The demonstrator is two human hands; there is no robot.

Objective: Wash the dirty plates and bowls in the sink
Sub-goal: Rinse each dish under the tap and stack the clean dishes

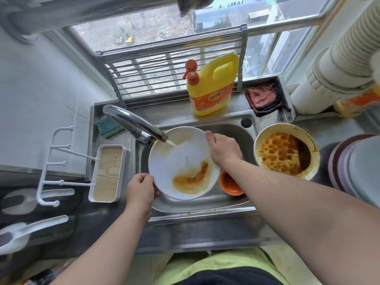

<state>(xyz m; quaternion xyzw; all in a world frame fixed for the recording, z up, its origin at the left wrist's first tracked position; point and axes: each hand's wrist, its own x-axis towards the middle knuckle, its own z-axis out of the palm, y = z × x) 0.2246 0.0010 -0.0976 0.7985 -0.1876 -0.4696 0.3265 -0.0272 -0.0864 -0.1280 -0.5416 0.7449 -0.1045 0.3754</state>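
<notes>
Both hands, left [140, 189] and right [223, 148], grip a white plate [176, 161] smeared with brown sauce under running faucet [133, 125] water.

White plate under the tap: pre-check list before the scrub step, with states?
1. Round white plate held at two points: left hand grips the near rim, right hand the far rim. Ok.
2. Water from the chrome tap lands on the plate. Ok.
3. Plate rinsed clean: brown sauce is on its lower part. Not ok.
4. Green and yellow sponge free, on the ledge behind the tap. Ok.
5. Yellow detergent jug upright behind the steel sink. Ok.
6. Sink drain clear: hidden. Cannot tell.
</notes>
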